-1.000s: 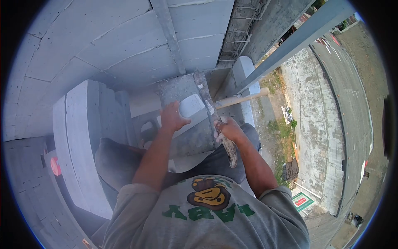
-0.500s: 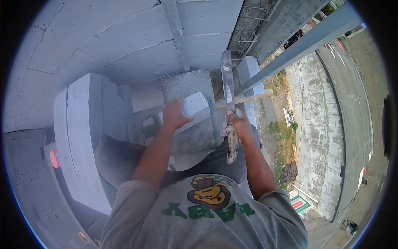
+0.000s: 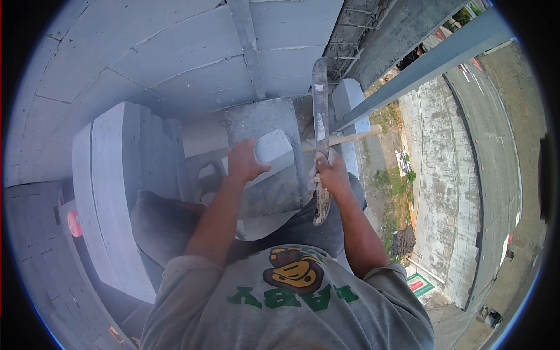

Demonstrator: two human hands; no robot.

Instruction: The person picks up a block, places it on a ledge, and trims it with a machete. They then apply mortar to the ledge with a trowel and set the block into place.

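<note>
A pale lightweight concrete block lies at a slant on a dusty grey board in front of me. My left hand grips the block's left part from above, thumb toward me and fingers over the top. My right hand is wrapped around the handle of a machete. Its long worn blade, specked with white, points away from me, to the right of the block and apart from it. The handle's end sticks out below my fist.
Large pale blocks stand stacked at my left. A block wall rises ahead. On the right, a metal pole slants past a wooden stick and an upright block. Beyond that edge, the ground and a road lie far below.
My right hand has shifted slightly left and away from me, carrying the machete with it. My left hand and the block stay in place.
</note>
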